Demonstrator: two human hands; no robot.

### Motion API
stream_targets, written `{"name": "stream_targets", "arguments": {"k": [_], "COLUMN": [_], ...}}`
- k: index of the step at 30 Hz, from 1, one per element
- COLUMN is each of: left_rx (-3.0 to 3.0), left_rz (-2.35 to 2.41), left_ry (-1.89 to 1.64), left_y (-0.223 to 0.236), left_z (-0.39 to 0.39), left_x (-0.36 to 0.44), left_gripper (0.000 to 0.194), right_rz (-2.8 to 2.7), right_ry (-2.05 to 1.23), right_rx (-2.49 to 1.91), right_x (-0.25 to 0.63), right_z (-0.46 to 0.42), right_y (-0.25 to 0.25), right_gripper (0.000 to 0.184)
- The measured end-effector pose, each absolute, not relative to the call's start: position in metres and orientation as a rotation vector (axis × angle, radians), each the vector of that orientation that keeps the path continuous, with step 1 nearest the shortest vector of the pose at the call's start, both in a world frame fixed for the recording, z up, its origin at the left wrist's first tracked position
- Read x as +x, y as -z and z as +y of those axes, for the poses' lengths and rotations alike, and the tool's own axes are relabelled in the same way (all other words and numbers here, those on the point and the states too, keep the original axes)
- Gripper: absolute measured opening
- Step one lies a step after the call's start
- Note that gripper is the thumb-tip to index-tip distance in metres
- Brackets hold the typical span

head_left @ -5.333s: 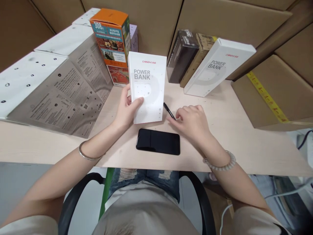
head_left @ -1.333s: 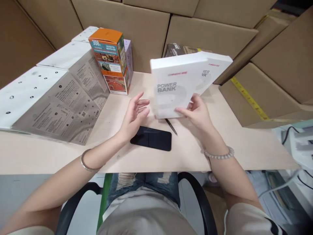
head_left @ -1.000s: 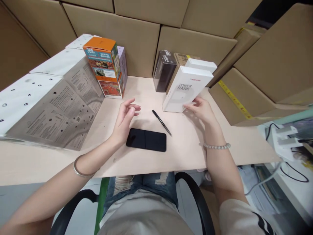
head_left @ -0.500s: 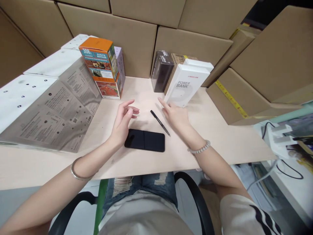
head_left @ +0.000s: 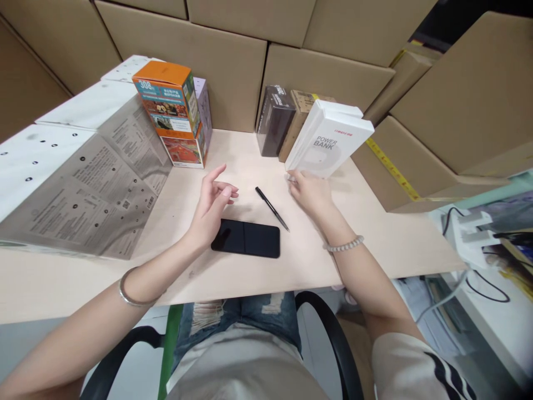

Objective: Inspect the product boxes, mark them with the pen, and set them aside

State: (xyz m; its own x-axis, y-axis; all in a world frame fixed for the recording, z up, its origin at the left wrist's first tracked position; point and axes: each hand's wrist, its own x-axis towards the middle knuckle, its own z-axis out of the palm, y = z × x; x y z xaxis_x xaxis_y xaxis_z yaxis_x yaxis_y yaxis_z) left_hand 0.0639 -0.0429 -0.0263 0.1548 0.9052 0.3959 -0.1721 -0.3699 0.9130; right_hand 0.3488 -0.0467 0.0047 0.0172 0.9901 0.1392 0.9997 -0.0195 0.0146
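My right hand is at the lower left corner of a white power bank box, its fingers curled against the box's bottom edge. The fingertips are partly hidden. This box leans on a second white box standing close behind it, mostly covered. My left hand rests over the table, holding nothing, its fingers loosely apart. Near it lies a black smartphone, screen dark. A black pen lies slantwise between my hands.
Behind the white boxes stand a brown carton and a dark box. To the left are an orange box, a lilac box and large speckled white boxes. Big cardboard boxes wall the table's back; another borders the right.
My right hand put the power bank box down before the other white box, shifted to its left corner, and the box has since slid slightly right. My left hand let go earlier and stays put.
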Motion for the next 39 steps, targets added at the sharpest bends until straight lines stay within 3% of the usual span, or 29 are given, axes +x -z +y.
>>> {"name": "stream_targets", "arguments": {"k": [5, 9, 13, 21, 30, 35, 39], "left_rx": [1.463, 1.454, 1.463, 1.479, 1.449, 1.405, 1.279], "left_rz": [0.766, 0.774, 0.766, 0.788, 0.82, 0.878, 0.974], "left_ry": [-1.36, -1.355, -1.32, -1.267, -1.23, -1.239, -1.233], "left_y": [0.026, 0.027, 0.027, 0.026, 0.025, 0.021, 0.02], "left_z": [-0.044, -0.046, -0.047, -0.048, -0.05, -0.049, -0.046], "left_x": [0.063, 0.063, 0.064, 0.063, 0.066, 0.067, 0.068], "left_gripper": [0.06, 0.056, 0.053, 0.052, 0.053, 0.052, 0.044], "right_rz": [-1.895, -1.452, -1.372, -1.327, -1.36, -1.684, -1.933], "right_ry": [0.171, 0.185, 0.015, -0.066, -0.084, -0.137, -0.265], "right_rx": [-2.243, -2.511, -2.664, -2.709, -2.782, -2.647, -2.216], "right_x": [0.348, 0.354, 0.367, 0.366, 0.358, 0.316, 0.268], "right_z": [-0.048, -0.05, -0.051, -0.046, -0.049, -0.076, -0.075], "right_y": [-0.009, -0.02, -0.024, -0.019, -0.028, -0.049, -0.059], "right_gripper": [0.035, 0.055, 0.079, 0.084, 0.075, 0.057, 0.033]}}
